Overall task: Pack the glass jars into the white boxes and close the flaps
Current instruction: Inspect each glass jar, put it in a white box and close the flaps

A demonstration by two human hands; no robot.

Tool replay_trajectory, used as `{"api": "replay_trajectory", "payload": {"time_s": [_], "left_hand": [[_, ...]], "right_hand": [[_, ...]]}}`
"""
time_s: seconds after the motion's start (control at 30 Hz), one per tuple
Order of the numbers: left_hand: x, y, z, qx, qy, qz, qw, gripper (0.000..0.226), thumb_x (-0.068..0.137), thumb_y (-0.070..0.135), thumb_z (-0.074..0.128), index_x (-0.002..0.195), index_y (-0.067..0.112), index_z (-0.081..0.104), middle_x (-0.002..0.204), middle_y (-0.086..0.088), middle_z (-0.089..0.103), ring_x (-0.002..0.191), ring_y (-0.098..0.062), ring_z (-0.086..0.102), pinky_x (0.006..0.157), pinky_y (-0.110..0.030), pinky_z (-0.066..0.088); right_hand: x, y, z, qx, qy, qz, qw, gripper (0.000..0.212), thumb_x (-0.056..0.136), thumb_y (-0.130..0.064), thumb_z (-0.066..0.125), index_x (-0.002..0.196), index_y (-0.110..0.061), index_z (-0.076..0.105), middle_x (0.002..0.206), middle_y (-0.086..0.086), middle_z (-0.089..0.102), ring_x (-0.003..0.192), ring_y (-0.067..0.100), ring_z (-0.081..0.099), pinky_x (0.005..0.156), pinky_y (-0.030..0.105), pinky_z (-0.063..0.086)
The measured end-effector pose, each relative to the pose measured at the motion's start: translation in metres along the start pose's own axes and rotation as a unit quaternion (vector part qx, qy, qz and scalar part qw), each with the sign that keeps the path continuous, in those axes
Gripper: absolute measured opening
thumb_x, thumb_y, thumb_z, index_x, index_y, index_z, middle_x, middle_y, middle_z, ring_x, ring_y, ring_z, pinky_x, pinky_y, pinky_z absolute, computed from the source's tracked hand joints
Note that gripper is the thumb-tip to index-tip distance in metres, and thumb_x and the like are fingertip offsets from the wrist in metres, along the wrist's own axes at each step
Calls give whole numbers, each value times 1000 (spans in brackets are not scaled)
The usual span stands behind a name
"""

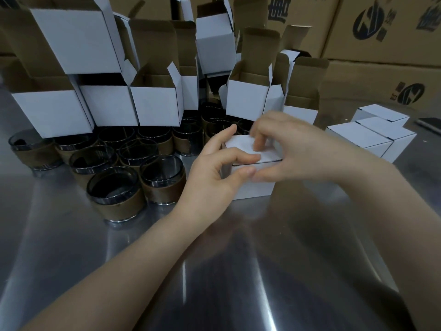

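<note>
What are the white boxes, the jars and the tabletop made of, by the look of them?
The white boxes: thin cardboard, matte white outside, brown inside, as the open flaps show. The jars: dark glossy glass, shiny rims; the brown band round each looks like paper or card. The tabletop: metal, probably stainless steel, with a streaky, mirror-like sheen.

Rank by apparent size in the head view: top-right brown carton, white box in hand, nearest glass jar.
1. Brown carton, largest.
2. White box and glass jar look alike; the box is partly covered.
</note>
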State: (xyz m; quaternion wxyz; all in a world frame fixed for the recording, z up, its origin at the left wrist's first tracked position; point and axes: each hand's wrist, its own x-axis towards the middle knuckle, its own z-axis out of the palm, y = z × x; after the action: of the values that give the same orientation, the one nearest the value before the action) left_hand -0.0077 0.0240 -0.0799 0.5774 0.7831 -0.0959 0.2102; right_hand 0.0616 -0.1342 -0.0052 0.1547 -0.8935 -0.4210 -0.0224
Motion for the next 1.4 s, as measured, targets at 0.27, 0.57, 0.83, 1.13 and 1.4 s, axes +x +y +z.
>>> {"api": "replay_trajectory", "payload": {"time_s": [0.27,0.57,0.83,1.13,1.4], "left_hand": [[-3,-4,3,10,-12,3,1000,31,92,27,53,120,39,55,158,10,25,144,-1,25,117,-37,30],[-4,-9,8,75,-27,40,996,22,91,15,51,104,12,69,114,6,61,103,0,57,89,-17,46],[-6,-9,9,120,-72,44,989,19,93,4,55,95,11,73,103,3,65,91,-9,61,82,-19,48],[-6,-7,8,139,-73,49,986,18,93,4,57,96,11,73,94,3,66,89,-5,59,79,-17,46],[-5,-8,8,152,-79,53,984,18,93,5,57,95,12,73,91,7,64,86,1,56,76,-4,37]], "right_hand": [[5,8,8,20,11,8,1000,50,71,-46,74,110,-36,45,109,-14,52,103,8,49,80,27,43],[-1,32,-10,-81,9,181,980,57,70,-44,76,121,-33,54,110,1,44,111,24,45,95,42,41],[6,59,-4,-126,85,323,934,58,77,-42,76,125,-14,58,123,13,42,122,35,34,95,41,31],[8,79,7,-165,156,385,895,49,84,-31,70,129,-23,56,130,17,46,126,40,35,99,46,30],[4,90,16,-167,241,388,874,43,85,-5,60,125,-19,61,124,21,48,121,42,39,98,45,28]]}}
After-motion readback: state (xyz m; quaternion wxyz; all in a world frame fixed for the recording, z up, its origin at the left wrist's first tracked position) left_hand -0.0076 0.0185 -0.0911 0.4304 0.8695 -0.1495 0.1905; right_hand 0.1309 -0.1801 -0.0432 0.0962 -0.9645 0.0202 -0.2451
